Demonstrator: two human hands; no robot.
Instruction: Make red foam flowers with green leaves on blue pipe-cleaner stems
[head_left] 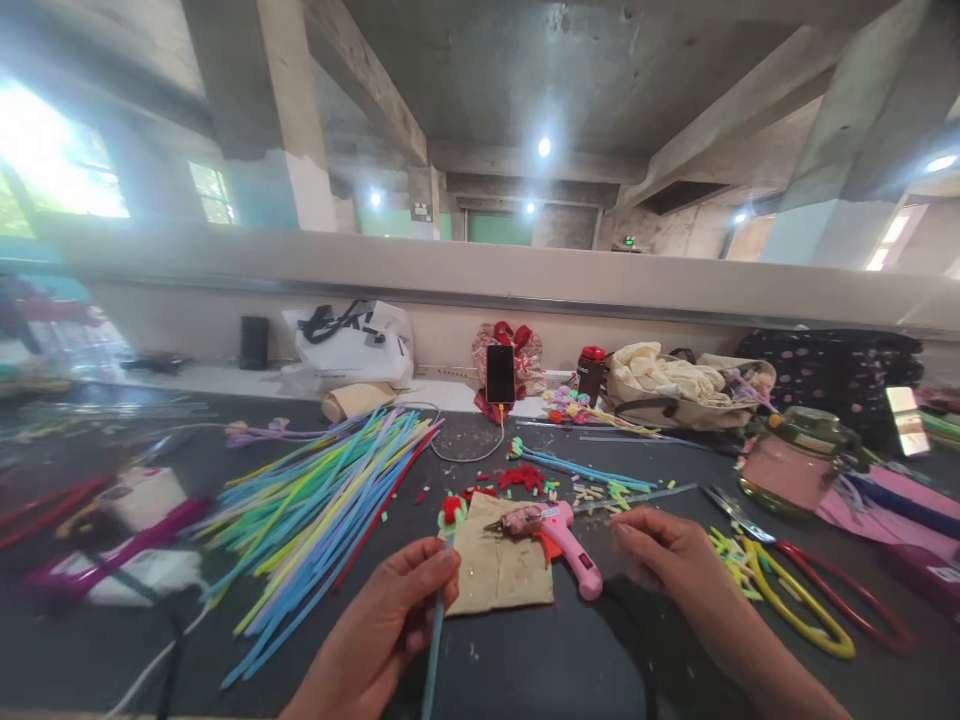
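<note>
My left hand [405, 605] pinches the blue stem of a pipe-cleaner flower [452, 513], which stands upright with a red centre and pale green around it. My right hand [660, 548] is raised to the right of the pink glue gun [566, 548], its fingers bent and close together; whether something small is between the fingertips is too blurred to tell. The glue gun lies on a piece of brown cardboard [499, 590], nozzle pointing left. Red bits [523, 478] and small green and cream pieces [589, 492] lie behind it.
A large bundle of coloured pipe cleaners [322, 520] spreads at the left. Red and yellow handled scissors [802, 600] lie at the right, near a jar [799, 460]. A phone [500, 374], bags and a red-capped bottle [590, 373] stand at the back.
</note>
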